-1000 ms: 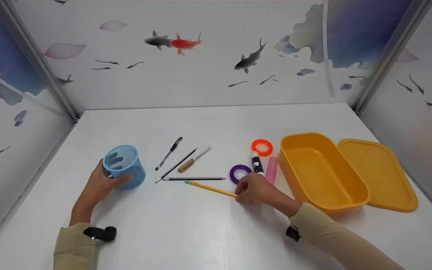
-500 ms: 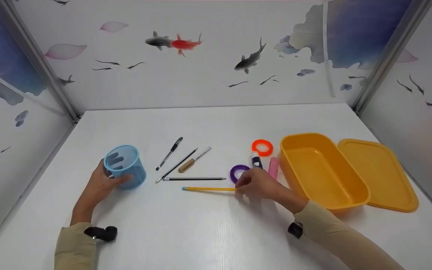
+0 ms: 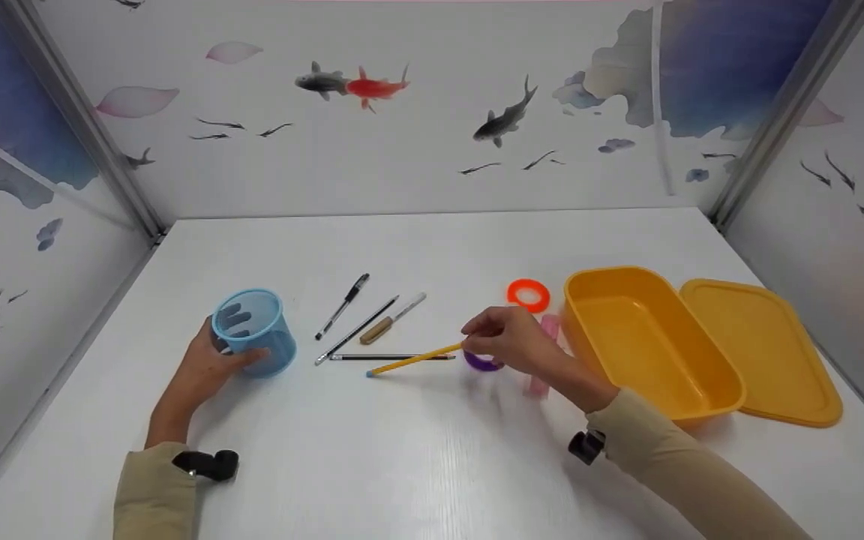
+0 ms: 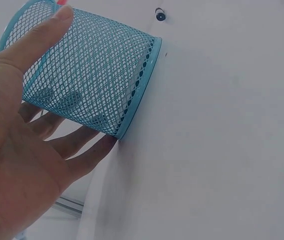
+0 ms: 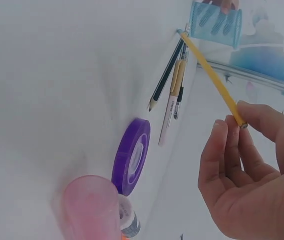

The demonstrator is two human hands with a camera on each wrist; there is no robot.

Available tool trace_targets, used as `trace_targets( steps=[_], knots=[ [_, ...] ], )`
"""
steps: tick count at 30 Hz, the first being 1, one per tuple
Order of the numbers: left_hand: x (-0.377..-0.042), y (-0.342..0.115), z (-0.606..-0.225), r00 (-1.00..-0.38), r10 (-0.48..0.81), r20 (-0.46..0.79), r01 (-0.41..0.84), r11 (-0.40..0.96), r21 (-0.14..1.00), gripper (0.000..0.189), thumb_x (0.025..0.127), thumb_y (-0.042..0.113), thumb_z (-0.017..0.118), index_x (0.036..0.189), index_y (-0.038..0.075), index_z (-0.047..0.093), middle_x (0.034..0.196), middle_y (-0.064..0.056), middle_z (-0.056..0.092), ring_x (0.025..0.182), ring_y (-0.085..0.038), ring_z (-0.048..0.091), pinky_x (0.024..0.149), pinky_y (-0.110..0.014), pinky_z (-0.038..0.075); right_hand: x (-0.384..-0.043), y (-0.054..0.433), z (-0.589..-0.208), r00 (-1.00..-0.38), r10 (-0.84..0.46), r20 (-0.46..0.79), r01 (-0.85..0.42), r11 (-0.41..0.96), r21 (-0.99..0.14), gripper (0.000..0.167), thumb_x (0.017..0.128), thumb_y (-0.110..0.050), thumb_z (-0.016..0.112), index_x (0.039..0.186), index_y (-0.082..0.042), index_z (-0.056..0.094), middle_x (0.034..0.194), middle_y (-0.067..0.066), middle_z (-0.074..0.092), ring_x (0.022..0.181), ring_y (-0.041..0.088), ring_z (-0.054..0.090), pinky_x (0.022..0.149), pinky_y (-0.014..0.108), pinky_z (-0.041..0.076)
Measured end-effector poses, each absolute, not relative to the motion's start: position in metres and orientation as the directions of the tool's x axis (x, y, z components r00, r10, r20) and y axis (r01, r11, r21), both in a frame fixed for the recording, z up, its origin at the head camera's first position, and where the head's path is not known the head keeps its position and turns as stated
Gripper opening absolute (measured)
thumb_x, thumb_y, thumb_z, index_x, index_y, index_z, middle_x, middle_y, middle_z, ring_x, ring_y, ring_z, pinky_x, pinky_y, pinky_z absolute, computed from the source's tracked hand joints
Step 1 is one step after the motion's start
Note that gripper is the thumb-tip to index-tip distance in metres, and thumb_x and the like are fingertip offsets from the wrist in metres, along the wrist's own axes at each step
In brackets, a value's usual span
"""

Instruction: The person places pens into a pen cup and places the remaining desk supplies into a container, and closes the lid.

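My left hand (image 3: 203, 371) grips a light blue mesh pen holder (image 3: 273, 349), thumb on the near side and fingers round the far side. In the left wrist view the mesh pen holder (image 4: 97, 70) looks tilted in the hand (image 4: 27, 150). Between thumb and fingertips, my right hand (image 3: 514, 341) pinches a yellow pencil (image 3: 413, 361) close to one end. The blue end of that pencil points left and down; whether it touches the table cannot be told. Below it lies a dark pencil (image 3: 357, 358), beside another dark pencil (image 3: 357, 331), a gold-capped pen (image 3: 377, 331) and a black-capped pen (image 3: 343, 306).
Under and behind the right hand are a purple tape roll (image 5: 127, 160), a pink cylinder (image 5: 92, 207), a glue stick (image 5: 130, 220) and an orange ring (image 3: 541, 301). An open yellow box (image 3: 631, 330) stands right of them, with its lid (image 3: 792, 360) alongside. Printed panels enclose the table.
My right hand has lifted the pencil's near end off the table and moved up, tilting the pencil and swinging it round. The left hand still holds the pen holder in the same spot.
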State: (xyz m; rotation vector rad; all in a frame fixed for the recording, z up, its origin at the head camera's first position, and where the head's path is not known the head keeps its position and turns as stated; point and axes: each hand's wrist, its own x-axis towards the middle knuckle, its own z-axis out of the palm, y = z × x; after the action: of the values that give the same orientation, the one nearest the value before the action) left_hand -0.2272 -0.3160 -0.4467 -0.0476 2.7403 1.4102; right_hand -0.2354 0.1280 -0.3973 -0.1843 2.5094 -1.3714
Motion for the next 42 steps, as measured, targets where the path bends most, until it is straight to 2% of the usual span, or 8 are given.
trace_targets(
  steps=[4, 7, 11, 20, 23, 29, 35, 42],
  knots=[
    [-0.228, -0.315, -0.447, -0.998, 0.001, -0.057, -0.046, 0.572, 0.819, 0.108, 0.086, 0.037, 0.078, 0.159, 0.001, 0.007, 0.162, -0.027, 0.023, 0.150, -0.049, 0.022, 0.120, -0.063, 0.029, -0.238, 0.119, -0.392, -0.971, -0.207, -0.122, 0.014, 0.457, -0.890, 0.022, 0.090, -0.016, 0.075, 0.111, -0.011, 0.071, 0.097, 0.007, 0.072, 0.096, 0.033, 0.070, 0.082, 0.033, 0.063],
    [-0.228, -0.314, -0.447, -0.998, 0.003, -0.064, -0.051, 0.572, 0.818, 0.108, 0.086, 0.037, 0.078, 0.159, 0.001, 0.007, 0.162, -0.027, 0.023, 0.150, -0.050, 0.022, 0.120, -0.063, 0.028, -0.239, 0.111, -0.387, -0.980, -0.177, -0.093, 0.013, 0.411, -0.912, 0.024, 0.089, -0.018, 0.077, 0.111, -0.012, 0.071, 0.098, 0.007, 0.073, 0.090, 0.027, 0.071, 0.076, 0.028, 0.062],
    [-0.228, -0.315, -0.446, -0.997, -0.002, -0.075, -0.062, 0.576, 0.815, 0.109, 0.086, 0.037, 0.078, 0.159, 0.001, 0.006, 0.162, -0.027, 0.023, 0.150, -0.050, 0.023, 0.120, -0.063, 0.028, -0.241, 0.101, -0.380, -0.986, -0.145, -0.086, 0.027, 0.368, -0.929, 0.025, 0.088, -0.020, 0.078, 0.111, -0.013, 0.071, 0.101, 0.005, 0.074, 0.087, 0.017, 0.072, 0.074, 0.028, 0.062],
    [-0.228, -0.315, -0.447, -0.998, -0.001, -0.061, -0.051, 0.575, 0.817, 0.108, 0.087, 0.038, 0.078, 0.159, 0.001, 0.007, 0.162, -0.027, 0.023, 0.150, -0.049, 0.023, 0.120, -0.062, 0.029, -0.253, 0.080, -0.363, -0.982, -0.182, -0.040, 0.010, 0.164, -0.986, 0.023, 0.090, -0.017, 0.076, 0.109, -0.005, 0.071, 0.105, 0.010, 0.075, 0.097, 0.025, 0.076, 0.077, 0.029, 0.063],
    [-0.228, -0.315, -0.448, -0.999, -0.001, -0.055, -0.045, 0.576, 0.816, 0.107, 0.087, 0.038, 0.078, 0.159, 0.001, 0.008, 0.162, -0.027, 0.024, 0.150, -0.049, 0.024, 0.119, -0.062, 0.030, -0.255, 0.073, -0.355, -0.979, -0.203, -0.012, -0.015, 0.130, -0.991, 0.022, 0.090, -0.015, 0.075, 0.109, -0.004, 0.071, 0.106, 0.011, 0.074, 0.099, 0.027, 0.075, 0.080, 0.031, 0.063],
    [-0.228, -0.316, -0.448, -0.997, -0.004, -0.073, -0.062, 0.569, 0.820, 0.108, 0.086, 0.038, 0.079, 0.159, 0.002, 0.007, 0.163, -0.026, 0.022, 0.150, -0.050, 0.022, 0.119, -0.063, 0.029, -0.259, 0.056, -0.342, -0.971, -0.235, 0.054, -0.077, 0.092, -0.993, 0.020, 0.090, -0.014, 0.074, 0.108, -0.004, 0.071, 0.105, 0.011, 0.074, 0.095, 0.022, 0.075, 0.079, 0.031, 0.063],
    [-0.227, -0.317, -0.447, -0.997, -0.009, -0.079, -0.070, 0.565, 0.822, 0.109, 0.086, 0.038, 0.079, 0.159, 0.002, 0.006, 0.163, -0.026, 0.021, 0.151, -0.049, 0.021, 0.120, -0.063, 0.028, -0.260, 0.040, -0.333, -0.962, -0.255, 0.096, -0.114, 0.053, -0.992, 0.020, 0.091, -0.012, 0.073, 0.108, -0.003, 0.070, 0.107, 0.011, 0.072, 0.100, 0.027, 0.074, 0.082, 0.035, 0.063],
    [-0.229, -0.315, -0.448, -0.996, -0.020, -0.086, -0.081, 0.578, 0.812, 0.113, 0.084, 0.043, 0.080, 0.159, 0.002, 0.006, 0.164, -0.026, 0.020, 0.151, -0.050, 0.020, 0.120, -0.064, 0.027, -0.264, 0.024, -0.327, -0.954, -0.273, 0.124, -0.137, 0.027, -0.990, 0.020, 0.091, -0.011, 0.073, 0.109, -0.003, 0.070, 0.107, 0.011, 0.072, 0.095, 0.019, 0.075, 0.079, 0.034, 0.063]
  ],
)
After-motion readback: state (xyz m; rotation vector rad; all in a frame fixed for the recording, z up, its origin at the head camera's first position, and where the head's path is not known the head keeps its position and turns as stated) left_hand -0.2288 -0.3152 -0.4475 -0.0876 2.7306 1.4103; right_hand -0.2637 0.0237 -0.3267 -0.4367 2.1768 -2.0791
